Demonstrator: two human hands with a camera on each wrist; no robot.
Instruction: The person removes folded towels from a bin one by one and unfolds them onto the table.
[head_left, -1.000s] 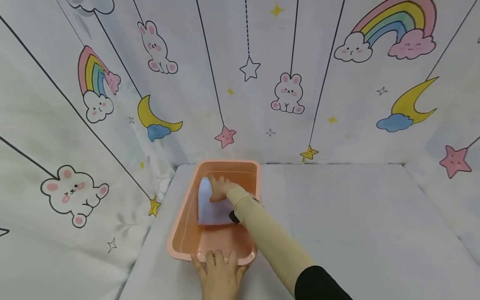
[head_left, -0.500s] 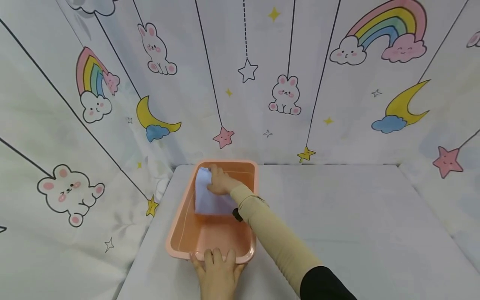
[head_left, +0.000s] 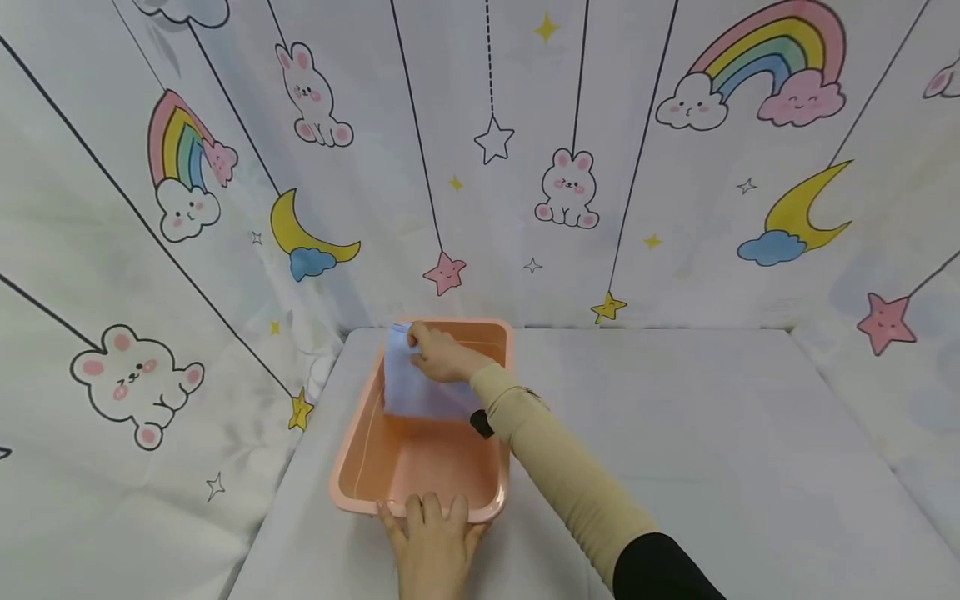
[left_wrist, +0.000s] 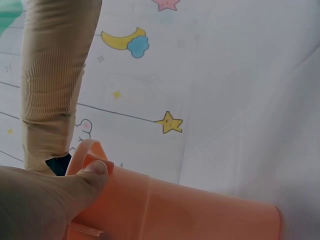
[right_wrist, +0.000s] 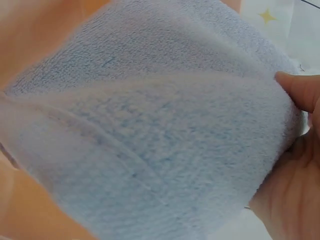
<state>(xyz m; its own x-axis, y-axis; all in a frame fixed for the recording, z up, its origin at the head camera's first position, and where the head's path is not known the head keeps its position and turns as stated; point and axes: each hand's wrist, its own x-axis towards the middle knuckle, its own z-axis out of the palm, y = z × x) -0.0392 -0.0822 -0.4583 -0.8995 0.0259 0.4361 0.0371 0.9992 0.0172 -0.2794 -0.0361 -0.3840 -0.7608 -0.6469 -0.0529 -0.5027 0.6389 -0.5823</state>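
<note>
An orange plastic basin point(head_left: 347, 498) stands on the table, its long side running away from me. My left hand point(head_left: 431, 546) grips its near rim; in the left wrist view the thumb point(left_wrist: 95, 167) lies on the rim. A folded light blue terry towel point(head_left: 408, 392) is at the basin's far end, its top left corner level with the far rim. My right hand point(head_left: 446, 357) holds the towel by its upper part, the arm reaching in over the basin's right side. In the right wrist view, the cloth point(right_wrist: 150, 115) hides most of the basin and part of the fingers.
A white-covered table point(head_left: 660, 442) extends to the right of the basin. Behind and to the left hangs a white curtain point(head_left: 480, 225) printed with rabbits, moons and rainbows, close to the basin's far end.
My right hand has raised the towel and moved it toward the basin's far rim, baring more of the basin floor. The left hand keeps its grip on the near rim.
</note>
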